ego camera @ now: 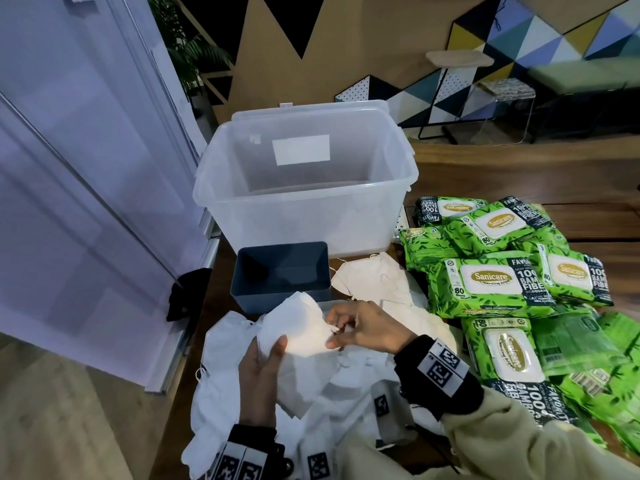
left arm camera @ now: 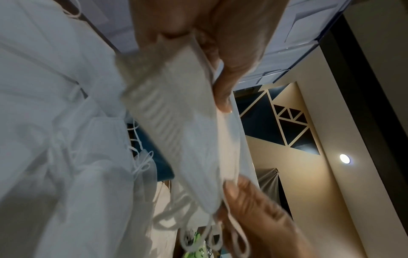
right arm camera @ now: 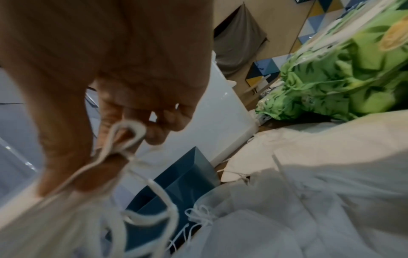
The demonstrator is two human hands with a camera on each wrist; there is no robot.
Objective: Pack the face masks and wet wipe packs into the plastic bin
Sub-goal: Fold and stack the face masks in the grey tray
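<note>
A stack of white face masks [ego camera: 298,330] is held above the table between both hands. My left hand [ego camera: 265,355] grips its near end [left arm camera: 176,97], thumb on top. At the far end my right hand [ego camera: 341,336] pinches the ear loops [right arm camera: 125,137]. More white masks [ego camera: 349,386] lie in a loose heap under the hands. Green wet wipe packs [ego camera: 491,282] are piled on the right. The clear plastic bin [ego camera: 304,206] stands open behind, with nothing visible inside.
A small dark blue box [ego camera: 280,275] stands open between the masks and the bin. The bin's lid [ego camera: 311,109] leans behind it. The table edge [ego camera: 204,303] runs along the left, next to a pale wall panel [ego camera: 86,168].
</note>
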